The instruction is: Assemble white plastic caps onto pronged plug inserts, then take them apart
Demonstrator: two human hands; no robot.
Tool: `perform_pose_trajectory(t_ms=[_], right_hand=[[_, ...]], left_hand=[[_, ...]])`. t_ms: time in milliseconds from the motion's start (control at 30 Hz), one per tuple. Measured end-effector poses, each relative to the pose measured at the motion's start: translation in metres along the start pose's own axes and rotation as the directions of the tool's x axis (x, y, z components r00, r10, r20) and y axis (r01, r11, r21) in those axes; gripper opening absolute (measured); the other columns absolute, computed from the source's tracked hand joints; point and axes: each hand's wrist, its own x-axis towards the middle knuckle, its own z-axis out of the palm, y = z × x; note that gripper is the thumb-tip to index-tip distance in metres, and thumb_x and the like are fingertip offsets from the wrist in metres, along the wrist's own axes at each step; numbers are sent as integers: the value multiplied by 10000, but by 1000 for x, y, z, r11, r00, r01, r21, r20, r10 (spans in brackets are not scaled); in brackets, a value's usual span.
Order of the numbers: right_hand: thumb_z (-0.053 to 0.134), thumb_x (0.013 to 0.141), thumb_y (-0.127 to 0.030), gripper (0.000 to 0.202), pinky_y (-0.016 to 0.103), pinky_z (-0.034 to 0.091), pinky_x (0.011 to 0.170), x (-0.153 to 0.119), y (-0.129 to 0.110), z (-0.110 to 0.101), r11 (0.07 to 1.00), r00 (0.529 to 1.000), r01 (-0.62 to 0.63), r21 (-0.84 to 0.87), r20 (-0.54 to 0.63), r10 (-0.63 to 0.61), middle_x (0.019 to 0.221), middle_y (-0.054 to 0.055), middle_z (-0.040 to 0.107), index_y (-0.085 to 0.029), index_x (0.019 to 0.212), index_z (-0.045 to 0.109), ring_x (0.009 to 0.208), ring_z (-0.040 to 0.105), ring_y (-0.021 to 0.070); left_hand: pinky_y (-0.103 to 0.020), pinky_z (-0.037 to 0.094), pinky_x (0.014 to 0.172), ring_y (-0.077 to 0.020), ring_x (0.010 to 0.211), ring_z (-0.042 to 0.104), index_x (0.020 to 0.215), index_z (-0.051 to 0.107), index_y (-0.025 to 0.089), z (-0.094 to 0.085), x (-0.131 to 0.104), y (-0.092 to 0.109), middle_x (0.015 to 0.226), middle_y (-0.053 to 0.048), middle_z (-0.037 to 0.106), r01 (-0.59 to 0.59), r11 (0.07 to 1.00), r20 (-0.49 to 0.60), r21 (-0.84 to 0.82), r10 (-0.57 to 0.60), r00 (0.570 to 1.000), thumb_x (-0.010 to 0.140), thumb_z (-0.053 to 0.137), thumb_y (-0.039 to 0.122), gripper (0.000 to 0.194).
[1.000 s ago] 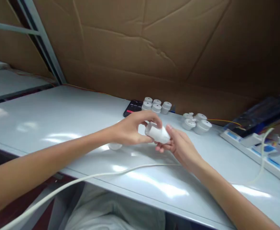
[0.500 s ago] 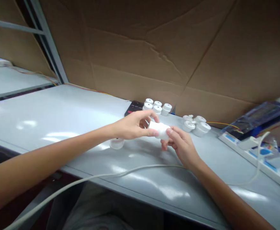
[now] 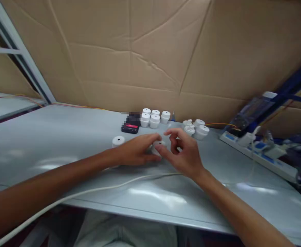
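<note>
A white round capped piece with a dark hole in its top stands between my two hands near the middle of the table. The fingers and thumb of my left hand close around its left side. My right hand touches its top with the thumb, while the index finger is raised and the other fingers are curled and hold nothing. Another white capped piece stands behind my left wrist, partly hidden by it.
Several white capped pieces stand by a dark phone at the back. More white pieces sit right of them. A power strip lies at right. A white cable crosses the front.
The white piece was held up on its side between both hands; now it is upright and lower, at the table. My right index finger has lifted off. The view has shifted.
</note>
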Motion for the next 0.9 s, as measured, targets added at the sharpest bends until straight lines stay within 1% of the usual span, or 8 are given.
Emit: perform_pose_trajectory(t_ms=[100, 200, 333, 467, 633, 733, 800, 900], right_hand=[[702, 868, -302, 154, 242, 316, 517, -3, -2, -4, 987, 986, 159, 19, 40, -159, 616, -95, 390, -199, 933, 607, 503, 354, 87], [672, 899, -299, 117, 254, 317, 549, -8, -1, -1, 963, 943, 267, 42, 197, -270, 616, -78, 441, -192, 920, 629, 530, 370, 99], [657, 915, -304, 129, 262, 303, 578, -13, 7, 3, 967, 908, 249, 51, 335, -251, 628, -61, 487, -179, 880, 650, 557, 375, 104], [650, 920, -304, 135, 258, 297, 588, -12, 11, -1, 976, 901, 217, 25, 380, -210, 660, -47, 522, -176, 876, 661, 578, 394, 108], [651, 925, -300, 129, 261, 316, 613, -12, 11, -3, 975, 879, 220, 14, 432, -204, 689, -30, 562, -176, 914, 685, 618, 467, 122], [651, 924, -300, 128, 262, 319, 619, -12, 12, -2, 978, 876, 210, -6, 445, -185, 704, -26, 578, -177, 926, 684, 626, 473, 123], [648, 921, -292, 118, 263, 328, 631, -12, 13, -1, 983, 883, 176, -46, 449, -137, 731, -17, 597, -178, 918, 677, 650, 488, 128], [629, 919, -257, 97, 278, 368, 670, -9, 15, -1, 987, 892, 102, -126, 451, -35, 781, 4, 625, -172, 916, 676, 702, 528, 146]], left_hand=[[-387, 471, 923, -276, 1100, 596, 1176, 594, 174, 7, 25, -1, 1206, -121, 650, -53, 981, -14, 188, 56, 998, 941, 615, 367, 306], [-442, 452, 936, -323, 1130, 557, 1166, 630, 148, 8, 60, -2, 1255, -164, 612, -22, 887, 1, 462, 25, 1000, 897, 652, 352, 338], [-494, 419, 988, -372, 1222, 514, 1219, 642, 113, 4, 106, -12, 1345, -209, 582, 48, 737, -30, 675, -37, 999, 895, 645, 348, 401], [-490, 428, 968, -374, 1227, 523, 1218, 650, 121, 3, 130, -30, 1303, -198, 612, 131, 693, -83, 709, -102, 991, 883, 628, 353, 407], [-486, 422, 981, -367, 1222, 531, 1218, 647, 132, 6, 134, -42, 1289, -187, 630, 198, 679, -142, 707, -138, 980, 882, 622, 382, 419], [-481, 424, 986, -367, 1230, 528, 1328, 584, 118, 2, 129, -39, 1324, -191, 618, 205, 691, -151, 693, -140, 979, 874, 643, 395, 535], [-465, 429, 981, -363, 1234, 531, 1354, 566, 125, -7, 119, -35, 1346, -185, 609, 194, 716, -156, 671, -119, 980, 873, 651, 414, 567], [-380, 456, 900, -300, 1093, 613, 1210, 653, 155, -30, 91, -29, 1213, -136, 675, 152, 795, -100, 587, -116, 988, 899, 610, 431, 418]])
